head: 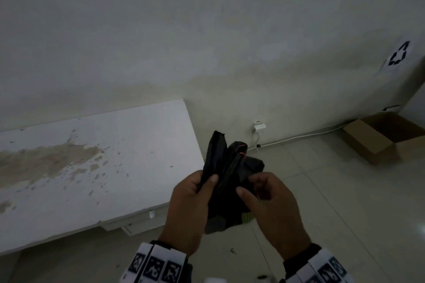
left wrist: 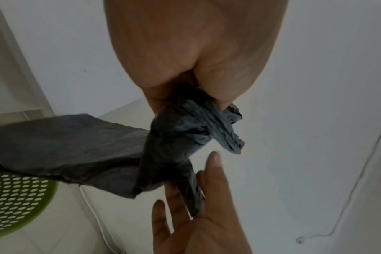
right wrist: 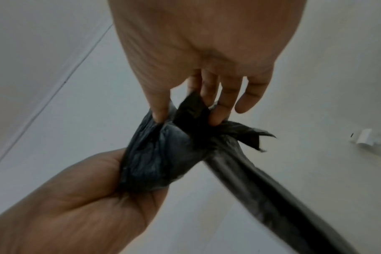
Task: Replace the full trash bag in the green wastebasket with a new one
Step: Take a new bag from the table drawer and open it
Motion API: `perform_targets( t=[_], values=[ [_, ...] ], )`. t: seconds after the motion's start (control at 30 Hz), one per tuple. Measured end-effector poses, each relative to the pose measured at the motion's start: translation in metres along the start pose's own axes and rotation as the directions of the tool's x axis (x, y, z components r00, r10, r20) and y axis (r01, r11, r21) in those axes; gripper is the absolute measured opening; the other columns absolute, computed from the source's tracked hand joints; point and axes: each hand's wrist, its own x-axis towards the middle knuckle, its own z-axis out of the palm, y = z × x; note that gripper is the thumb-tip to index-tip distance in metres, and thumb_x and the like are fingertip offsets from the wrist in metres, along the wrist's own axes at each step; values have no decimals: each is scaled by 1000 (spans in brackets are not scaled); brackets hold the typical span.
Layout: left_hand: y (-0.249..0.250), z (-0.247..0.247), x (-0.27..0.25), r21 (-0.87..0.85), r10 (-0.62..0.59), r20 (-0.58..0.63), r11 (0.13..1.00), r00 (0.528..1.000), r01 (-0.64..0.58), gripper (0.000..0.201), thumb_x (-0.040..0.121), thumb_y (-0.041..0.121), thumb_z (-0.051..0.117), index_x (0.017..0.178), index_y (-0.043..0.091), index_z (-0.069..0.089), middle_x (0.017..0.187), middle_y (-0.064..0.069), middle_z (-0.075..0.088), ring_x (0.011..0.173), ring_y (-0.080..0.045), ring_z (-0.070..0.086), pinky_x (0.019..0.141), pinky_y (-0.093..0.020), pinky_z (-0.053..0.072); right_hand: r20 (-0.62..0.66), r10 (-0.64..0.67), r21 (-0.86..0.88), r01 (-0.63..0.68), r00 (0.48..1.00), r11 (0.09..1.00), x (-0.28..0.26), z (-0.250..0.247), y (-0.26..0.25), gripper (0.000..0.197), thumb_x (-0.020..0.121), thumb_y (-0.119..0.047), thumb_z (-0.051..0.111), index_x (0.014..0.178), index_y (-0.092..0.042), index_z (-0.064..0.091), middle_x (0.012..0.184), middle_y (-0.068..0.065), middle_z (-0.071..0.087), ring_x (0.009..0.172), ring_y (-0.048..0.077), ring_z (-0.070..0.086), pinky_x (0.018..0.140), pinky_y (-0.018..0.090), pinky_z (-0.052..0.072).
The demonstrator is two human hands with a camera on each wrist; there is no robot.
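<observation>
A crumpled black trash bag (head: pixel 232 167) is held up between both hands over the floor, right of the table. My left hand (head: pixel 204 181) grips one bunched part of it, thumb across the front. My right hand (head: pixel 250 185) pinches the neighbouring folds between thumb and fingers (right wrist: pixel 215 118). In the left wrist view the bag (left wrist: pixel 76 149) trails down and left from my fist. The green wastebasket (left wrist: pixel 15 197), perforated, stands below; in the head view only a sliver of the wastebasket (head: pixel 248 218) shows under the bag.
A stained white table (head: pixel 92 163) stands at the left against the wall. An open cardboard box (head: pixel 386 138) sits on the tiled floor at the right. A wall plug (head: pixel 259 127) with a white cable runs along the wall's foot.
</observation>
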Motion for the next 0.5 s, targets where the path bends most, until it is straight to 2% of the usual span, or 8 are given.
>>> perform_targets(
  t=[0.1, 0.13, 0.17, 0.23, 0.27, 0.37, 0.43, 0.5],
  values=[
    [-1, 5, 16, 19, 16, -13, 1000, 1000, -15, 18, 98, 19, 60, 95, 21, 78, 93, -3, 79, 92, -24, 75, 90, -50, 58, -36, 0, -122, -4, 999, 993, 13, -4, 11, 8, 85, -23, 73, 80, -27, 68, 81, -13, 67, 82, 2, 63, 68, 4, 42],
    [-2, 7, 23, 2, 8, -24, 1000, 1000, -8, 19, 98, 19, 60, 93, 22, 78, 94, -3, 79, 93, -26, 74, 91, -51, 57, -88, 22, -117, -33, 996, 993, 18, -6, 12, 6, 85, -32, 71, 85, -27, 67, 89, -14, 65, 89, 1, 61, 72, 3, 40],
    [-3, 9, 29, -16, -3, -31, 1000, 1000, 2, 19, 98, 19, 61, 92, 23, 79, 94, -4, 79, 94, -27, 74, 92, -52, 57, -131, 54, -91, -66, 990, 994, 23, -7, 12, 20, 83, -45, 68, 92, -27, 66, 96, -12, 64, 94, 1, 59, 77, 5, 41],
    [-5, 13, 45, -26, -15, -23, 1000, 1000, 15, 17, 97, 20, 62, 95, 23, 79, 96, -4, 79, 96, -28, 73, 93, -52, 56, -96, 112, 32, -110, 989, 993, 37, -7, 10, 48, 76, -68, 60, 100, -26, 66, 99, -8, 67, 94, 5, 63, 83, 20, 51],
    [-5, 16, 53, -19, -16, -4, 1000, 1000, 16, 16, 97, 21, 62, 99, 21, 78, 97, -4, 79, 97, -27, 73, 94, -52, 56, -33, 134, 106, -130, 990, 986, 44, -6, 5, 54, 73, -70, 58, 103, -25, 66, 98, -5, 70, 92, 10, 66, 83, 30, 55],
    [-1, 29, 77, -29, -40, 83, 999, 996, 42, 18, 97, 22, 61, 106, 18, 77, 100, -6, 79, 99, -26, 74, 95, -52, 55, 97, 159, 274, -180, 983, 945, 69, -1, -12, 38, 81, -49, 69, 106, -21, 68, 92, 2, 75, 87, 14, 72, 81, 35, 59],
    [5, 36, 96, -23, -37, 120, 999, 992, 40, 18, 97, 23, 61, 104, 18, 77, 99, -7, 79, 98, -26, 74, 94, -53, 56, 31, 163, 307, -165, 986, 937, 92, -1, -17, 11, 91, -24, 67, 95, -17, 73, 84, 2, 76, 78, 11, 72, 74, 29, 56],
    [10, 40, 118, 7, -10, 119, 1000, 993, 10, 18, 97, 26, 61, 101, 17, 76, 96, -7, 78, 95, -27, 74, 91, -54, 57, -78, 151, 278, -124, 985, 952, 118, -7, -17, 12, 93, -16, 64, 86, -16, 75, 78, 2, 75, 72, 12, 70, 69, 28, 52]
  ],
)
